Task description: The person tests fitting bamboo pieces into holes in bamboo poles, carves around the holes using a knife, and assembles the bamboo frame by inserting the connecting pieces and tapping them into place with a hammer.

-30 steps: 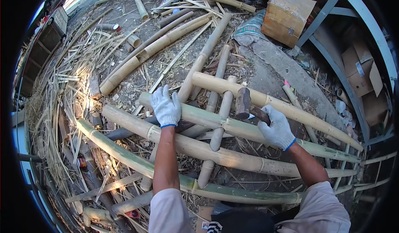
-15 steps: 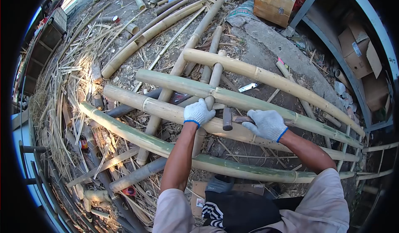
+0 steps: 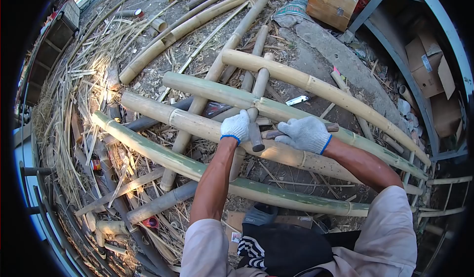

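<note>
My right hand [image 3: 304,135], in a white knit glove with blue cuff, is wrapped round the wooden handle of a hammer [image 3: 256,138]. The hammer's dark head lies just right of my left hand [image 3: 236,127], which wears a matching glove. The left fingers are curled in beside a bamboo crosspiece [image 3: 260,83], where it meets a greenish bamboo pole [image 3: 212,90]. What those fingers grip, if anything, is hidden. A pale bamboo pole [image 3: 195,123] runs beneath both hands. Another green bamboo pole [image 3: 153,147] lies nearer me, and a yellowish pole [image 3: 316,83] lies farther away.
Split bamboo strips [image 3: 89,94] and offcuts litter the ground at left. A thick bamboo length [image 3: 173,37] lies beyond. At right stand a cardboard box [image 3: 335,3] and a blue-grey metal frame [image 3: 400,62]. A white-and-dark packet [image 3: 297,100] lies between poles.
The hammer head has swung lower and tilted, moving left toward my left hand. My right hand has shifted left and slightly up, and more handle shows behind it. My left hand stays near the crosspiece.
</note>
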